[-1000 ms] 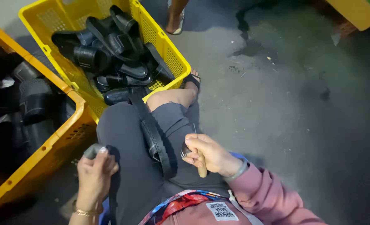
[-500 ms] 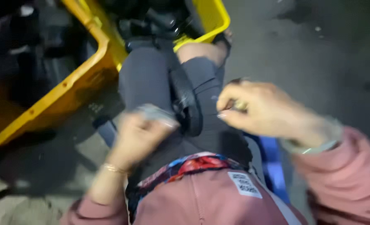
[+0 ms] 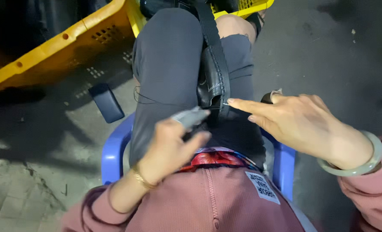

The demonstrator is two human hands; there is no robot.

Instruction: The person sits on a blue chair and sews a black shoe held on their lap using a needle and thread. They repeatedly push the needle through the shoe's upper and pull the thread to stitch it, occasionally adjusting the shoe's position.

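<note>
I sit on a blue plastic chair (image 3: 113,161) with a black stitched leather strap (image 3: 214,75) lying between my thighs. My left hand (image 3: 169,148) is curled at the strap's lower end, a grey cover (image 3: 192,116) on its thumb pressed against the leather. My right hand (image 3: 300,122) reaches in from the right, its forefinger and thumb pinching a thin needle (image 3: 225,103) at the strap's edge. A dark tool end (image 3: 271,95) shows behind that hand's fingers. Thin thread (image 3: 150,99) trails over my left thigh.
A yellow plastic crate (image 3: 66,47) stands at the upper left, and the rim of a second one (image 3: 242,8) at the top holds black parts. A small dark block (image 3: 107,102) lies on the concrete floor beside the chair.
The view has tilted down toward my lap, so the crates have slid to the top. My hands have come together at the strap's lower end, the right forefinger now at its edge.
</note>
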